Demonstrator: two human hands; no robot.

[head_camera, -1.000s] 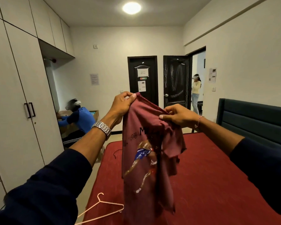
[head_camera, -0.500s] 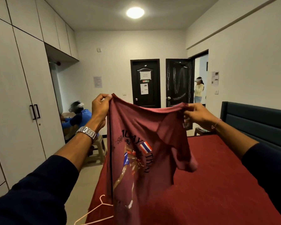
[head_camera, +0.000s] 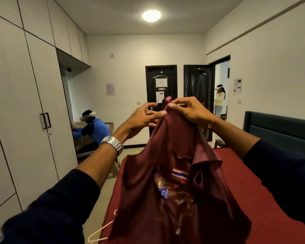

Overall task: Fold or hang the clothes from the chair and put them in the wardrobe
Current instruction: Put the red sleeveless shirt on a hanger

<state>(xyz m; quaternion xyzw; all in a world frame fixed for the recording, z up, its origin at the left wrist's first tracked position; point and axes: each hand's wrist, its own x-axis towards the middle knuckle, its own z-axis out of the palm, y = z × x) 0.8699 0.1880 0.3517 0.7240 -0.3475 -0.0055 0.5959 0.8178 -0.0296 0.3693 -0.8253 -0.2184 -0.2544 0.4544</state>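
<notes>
A maroon T-shirt (head_camera: 174,182) with a printed figure and a small flag hangs in the air in front of me, bunched at the top. My right hand (head_camera: 188,110) pinches its top edge between thumb and fingers. My left hand (head_camera: 144,117) is beside that bunch with fingers spread, its fingertips touching the cloth but not gripping it. A pink hanger (head_camera: 102,229) lies on the red bed (head_camera: 253,182) under the shirt, mostly hidden by it. The white wardrobe (head_camera: 25,111) stands at the left with its doors closed.
A person in blue (head_camera: 93,129) sits at a box by the wardrobe's far end. Another person (head_camera: 219,99) stands in the open doorway at the back right. A dark headboard (head_camera: 280,127) lines the right wall. A floor strip runs between bed and wardrobe.
The shirt was stretched wide between both hands; now the hands have come together at the top. My left hand has let go and its fingers have spread, while the shirt hangs bunched from my right.
</notes>
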